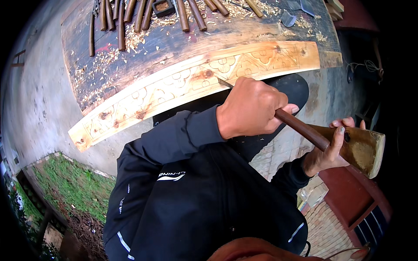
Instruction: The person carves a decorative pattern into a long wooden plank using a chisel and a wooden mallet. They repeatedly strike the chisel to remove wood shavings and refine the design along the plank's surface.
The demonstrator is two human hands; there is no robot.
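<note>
My left hand [257, 106] is wrapped around a carving chisel [302, 130] with a long brown wooden handle. Its thin blade reaches past my fist to the surface of a pale wooden board [174, 89], near a dark knot. The board is long and slightly bowed, with flower-like and scalloped outlines marked along it. At the right, beside the butt of the chisel handle, my right hand [326, 158] grips a wooden mallet [363, 152] with a flat, pale end face. Part of the mallet is hidden behind my fingers and the handle.
Beyond the board, a worn dark workbench [148, 65] is strewn with wood shavings. Several wooden-handled chisels [139, 17] lie along its far side, near a small dark square box [163, 8] and metal blades [288, 18]. A reddish-brown stool-like object [344, 195] stands at the lower right.
</note>
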